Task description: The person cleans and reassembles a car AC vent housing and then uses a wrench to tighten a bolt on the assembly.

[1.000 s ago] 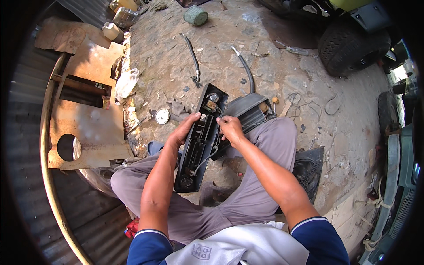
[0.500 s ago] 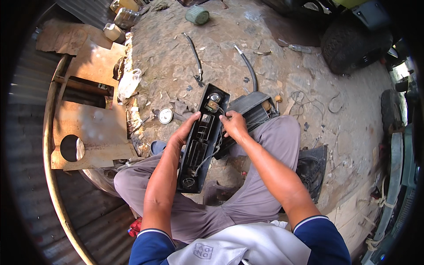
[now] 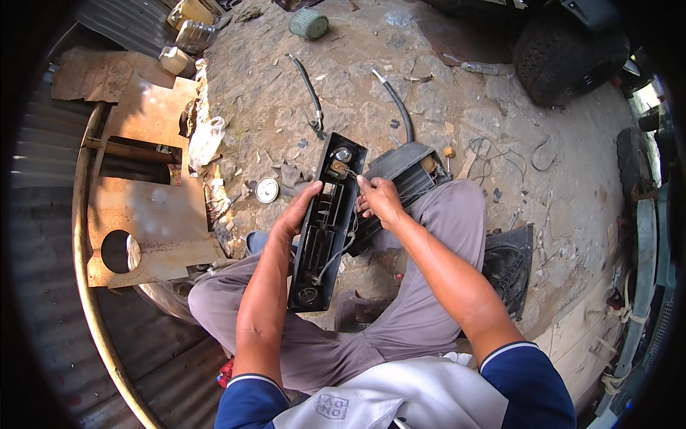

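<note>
While left grip clasps housing, right pinches wire.

Matt black plastic, scuffed along its edges, forms a long open housing, crossed by a smooth grey plastic-coated cable and fitted with a shiny, metallic-looking round part. A black rubber-like hose with a bright metal end lies on rough, dusty stone ground, amid ridged corrugated metal sheeting, a smooth wooden pole, a crinkled translucent plastic bag and soft, matt cloth trousers.
</note>
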A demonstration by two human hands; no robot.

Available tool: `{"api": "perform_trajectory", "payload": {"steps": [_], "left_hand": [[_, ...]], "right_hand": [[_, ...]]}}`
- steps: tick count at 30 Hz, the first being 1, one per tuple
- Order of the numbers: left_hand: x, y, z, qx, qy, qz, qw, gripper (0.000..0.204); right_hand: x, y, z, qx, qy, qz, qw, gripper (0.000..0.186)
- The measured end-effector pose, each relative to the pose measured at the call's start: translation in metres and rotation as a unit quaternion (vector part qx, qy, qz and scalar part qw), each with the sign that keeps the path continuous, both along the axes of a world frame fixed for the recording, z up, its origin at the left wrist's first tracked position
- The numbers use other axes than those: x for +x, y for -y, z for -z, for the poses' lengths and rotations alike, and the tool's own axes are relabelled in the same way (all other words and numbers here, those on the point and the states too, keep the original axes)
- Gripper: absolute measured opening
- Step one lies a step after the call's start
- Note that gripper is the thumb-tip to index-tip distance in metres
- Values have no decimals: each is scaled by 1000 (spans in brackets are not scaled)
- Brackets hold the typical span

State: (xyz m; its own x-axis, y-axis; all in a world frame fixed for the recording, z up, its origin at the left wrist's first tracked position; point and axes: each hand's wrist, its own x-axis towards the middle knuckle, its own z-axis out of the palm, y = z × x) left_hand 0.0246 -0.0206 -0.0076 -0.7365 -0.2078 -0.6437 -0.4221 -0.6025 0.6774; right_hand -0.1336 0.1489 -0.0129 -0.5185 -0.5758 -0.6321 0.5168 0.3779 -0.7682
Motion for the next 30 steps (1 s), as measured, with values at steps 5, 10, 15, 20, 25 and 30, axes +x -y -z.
{"api": "perform_trajectory", "payload": {"steps": [5, 10, 15, 20, 25, 30], "left_hand": [[4, 5, 13, -59, 23, -15, 998, 71], [-12, -13, -18, -131, -8, 5, 991, 70], [-5, -6, -1, -37, -25, -4, 999, 59], [0, -5, 27, 32, -49, -9, 998, 51], [-13, -13, -6, 18, -27, -14, 999, 56], [-14, -10, -9, 19, -20, -7, 1000, 60]], "right_hand": [[1, 2, -6, 15, -11, -13, 1000, 44], [-3, -1, -8, 34, -4, -27, 999, 44], [1, 2, -9, 18, -4, -11, 1000, 43], [0, 7, -11, 33, -6, -1, 999, 41], [3, 11, -12, 44, 17, 26, 999, 41], [2, 13, -17, 33, 24, 18, 999, 42]]}}
